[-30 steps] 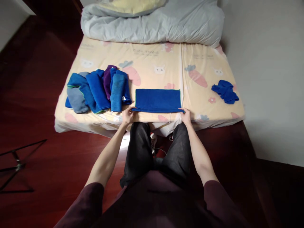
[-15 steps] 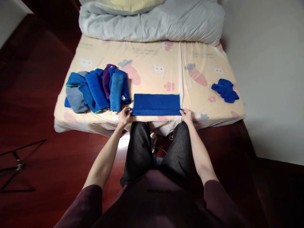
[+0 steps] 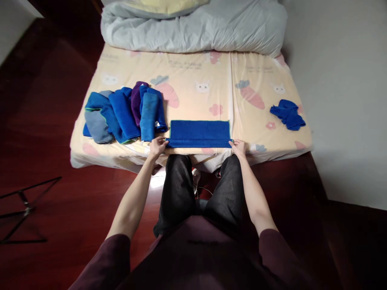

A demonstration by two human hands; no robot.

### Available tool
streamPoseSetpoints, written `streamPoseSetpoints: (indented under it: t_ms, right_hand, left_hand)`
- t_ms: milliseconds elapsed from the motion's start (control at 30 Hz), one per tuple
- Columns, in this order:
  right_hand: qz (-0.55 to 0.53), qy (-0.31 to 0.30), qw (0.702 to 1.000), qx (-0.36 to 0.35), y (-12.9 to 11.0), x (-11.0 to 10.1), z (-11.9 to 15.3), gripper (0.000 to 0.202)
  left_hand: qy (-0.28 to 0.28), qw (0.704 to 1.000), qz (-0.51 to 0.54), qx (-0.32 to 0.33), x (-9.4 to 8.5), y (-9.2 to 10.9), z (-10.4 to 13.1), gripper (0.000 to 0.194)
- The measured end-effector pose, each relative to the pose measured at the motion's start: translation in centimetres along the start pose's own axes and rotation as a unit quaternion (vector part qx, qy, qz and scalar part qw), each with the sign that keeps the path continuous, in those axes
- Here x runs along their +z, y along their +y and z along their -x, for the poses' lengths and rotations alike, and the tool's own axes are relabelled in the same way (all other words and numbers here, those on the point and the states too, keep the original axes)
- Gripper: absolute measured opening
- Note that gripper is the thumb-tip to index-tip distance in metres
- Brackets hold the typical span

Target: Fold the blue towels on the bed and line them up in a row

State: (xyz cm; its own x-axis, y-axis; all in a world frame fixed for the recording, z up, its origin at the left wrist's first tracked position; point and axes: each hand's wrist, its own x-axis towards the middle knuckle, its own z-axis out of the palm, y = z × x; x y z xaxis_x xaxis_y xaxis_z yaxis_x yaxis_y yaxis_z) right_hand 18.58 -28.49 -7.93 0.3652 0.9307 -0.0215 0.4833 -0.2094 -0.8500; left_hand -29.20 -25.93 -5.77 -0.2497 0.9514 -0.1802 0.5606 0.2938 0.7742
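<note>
A blue towel (image 3: 199, 129) with green edging lies flat near the front edge of the bed, its near strip folded over. My left hand (image 3: 157, 146) pinches the left end of that folded strip. At the opposite end, my right hand (image 3: 238, 147) pinches the right corner between thumb and fingers. Left of the towel is a pile of folded or rolled cloths in blue, purple and grey-blue; the nearest is a teal-blue rolled cloth (image 3: 149, 117). A crumpled blue cloth (image 3: 288, 114) sits far to the right.
The bed's patterned sheet (image 3: 193, 96) spreads under everything. A bunched grey-white quilt (image 3: 193, 30) and a yellow pillow or cloth (image 3: 166, 5) fill the back. A wall (image 3: 341, 100) stands close on the right. Black stand legs (image 3: 27, 210) rest on the red floor at left.
Almost nothing differs. Both hands keep their hold on the folded strip's ends, and the view has shifted very slightly.
</note>
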Motion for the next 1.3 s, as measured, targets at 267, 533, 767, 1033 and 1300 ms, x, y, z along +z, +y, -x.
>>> streamPoseSetpoints:
  t_ms: [267, 533, 767, 1033, 1300]
  right_hand:
    - [0.017, 0.009, 1.0, 0.009, -0.9, -0.5, 0.7, 0.028]
    - [0.05, 0.016, 0.997, -0.057, -1.7, -1.0, 0.9, 0.028]
    - [0.082, -0.058, 0.952, -0.288, -2.2, -1.7, 1.7, 0.025]
    - [0.162, -0.112, 0.936, -0.291, -2.0, -1.2, 2.0, 0.032]
    - [0.17, -0.113, 0.942, -0.267, -2.3, -1.1, 2.0, 0.048]
  left_hand:
    - [-0.017, 0.999, -0.026, 0.032, -0.2, 0.0, 0.6, 0.033]
    - [0.033, 0.992, -0.06, 0.107, 1.0, 0.2, 2.3, 0.029]
    - [-0.002, 0.942, -0.121, 0.314, 1.4, -0.1, 3.2, 0.032]
    - [-0.11, 0.917, -0.151, 0.352, 0.6, -1.8, 3.0, 0.06]
    - [-0.11, 0.911, -0.21, 0.337, 0.6, -0.9, 2.8, 0.064]
